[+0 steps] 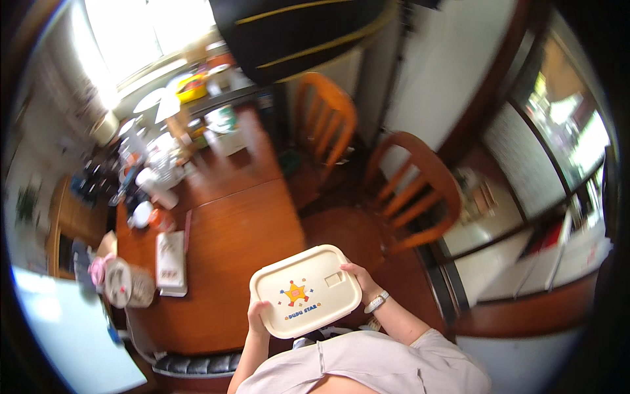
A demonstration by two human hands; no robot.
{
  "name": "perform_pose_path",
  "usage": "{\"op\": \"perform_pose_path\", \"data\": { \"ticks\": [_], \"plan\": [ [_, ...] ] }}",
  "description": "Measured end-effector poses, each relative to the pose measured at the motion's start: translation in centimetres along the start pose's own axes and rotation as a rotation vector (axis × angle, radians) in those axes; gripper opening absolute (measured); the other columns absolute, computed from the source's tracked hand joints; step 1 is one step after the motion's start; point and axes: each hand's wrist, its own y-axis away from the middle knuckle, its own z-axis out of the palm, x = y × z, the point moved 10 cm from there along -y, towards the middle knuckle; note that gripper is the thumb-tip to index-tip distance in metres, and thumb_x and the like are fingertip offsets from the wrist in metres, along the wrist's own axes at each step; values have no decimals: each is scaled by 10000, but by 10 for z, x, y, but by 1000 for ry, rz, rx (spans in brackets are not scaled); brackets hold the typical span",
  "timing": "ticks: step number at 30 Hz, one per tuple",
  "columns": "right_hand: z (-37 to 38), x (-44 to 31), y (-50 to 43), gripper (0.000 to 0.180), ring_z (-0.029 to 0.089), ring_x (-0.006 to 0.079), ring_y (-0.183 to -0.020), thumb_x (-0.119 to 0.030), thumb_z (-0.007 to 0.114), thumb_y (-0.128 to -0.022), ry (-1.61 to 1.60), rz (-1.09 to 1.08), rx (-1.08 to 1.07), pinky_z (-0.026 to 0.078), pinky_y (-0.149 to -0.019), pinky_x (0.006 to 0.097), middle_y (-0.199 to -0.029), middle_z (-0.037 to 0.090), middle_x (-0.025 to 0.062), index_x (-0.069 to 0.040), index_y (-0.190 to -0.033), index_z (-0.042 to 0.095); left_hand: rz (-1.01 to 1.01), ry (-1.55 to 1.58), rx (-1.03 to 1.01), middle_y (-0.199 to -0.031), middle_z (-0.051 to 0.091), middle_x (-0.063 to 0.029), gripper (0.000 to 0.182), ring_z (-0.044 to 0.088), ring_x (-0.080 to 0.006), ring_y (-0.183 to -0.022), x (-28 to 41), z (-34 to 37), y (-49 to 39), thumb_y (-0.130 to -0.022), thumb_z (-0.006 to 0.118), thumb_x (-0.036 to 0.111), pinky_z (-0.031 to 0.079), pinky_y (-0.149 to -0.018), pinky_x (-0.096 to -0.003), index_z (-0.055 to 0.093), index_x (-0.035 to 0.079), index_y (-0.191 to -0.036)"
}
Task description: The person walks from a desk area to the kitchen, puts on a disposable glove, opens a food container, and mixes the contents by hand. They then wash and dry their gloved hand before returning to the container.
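A cream plastic food container lid (315, 290), rectangular with rounded corners, is held in front of my body; a yellow star print and some lettering decorate its face. Whether a box sits beneath it is hidden from this angle. My left hand (257, 315) grips its left end, the thumb lying over the rim. At the opposite end my right hand (362, 281) holds the rim the same way, with a pale wristwatch (377, 301) on that wrist. Just beyond the lid lies the brown wooden table (241, 241).
A long white box (171, 263) and a lidded clear jar (125, 284) stand on the table's left side. Bottles and cups crowd its far left, with a tissue box (226, 133) farther back. Two wooden chairs (418, 182) (327, 115) stand to the right.
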Motion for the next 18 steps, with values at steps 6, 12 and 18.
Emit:
{"op": "perform_pose_path", "data": {
  "ticks": [6,12,18],
  "plan": [
    [-83,-91,160,537,527,186,-1085,-235,531,-864,-103,-275,206,440,-928,344,-1199,519,101,-89,-1351,357,-201,-120,-206,-1108,527,-196,674,556,-299,-976,-93,151,7,-632,542,247,494,-805,-393,406,-9,-1240],
    [-207,-145,345,495,539,205,-1060,-212,504,-890,-280,-535,482,449,-903,343,-1169,540,100,-74,-1345,365,-495,-294,-304,-1090,524,-158,637,543,-280,-959,-257,285,27,-641,510,205,478,-817,-382,414,41,-1250],
    [-293,-147,531,483,556,222,-1026,-176,443,-904,-458,-841,757,475,-877,353,-1190,521,133,-49,-1355,328,-906,-442,-609,-1161,493,-163,632,503,-282,-1062,-421,428,86,-686,500,175,428,-920,-388,369,51,-1292]
  ]
}}
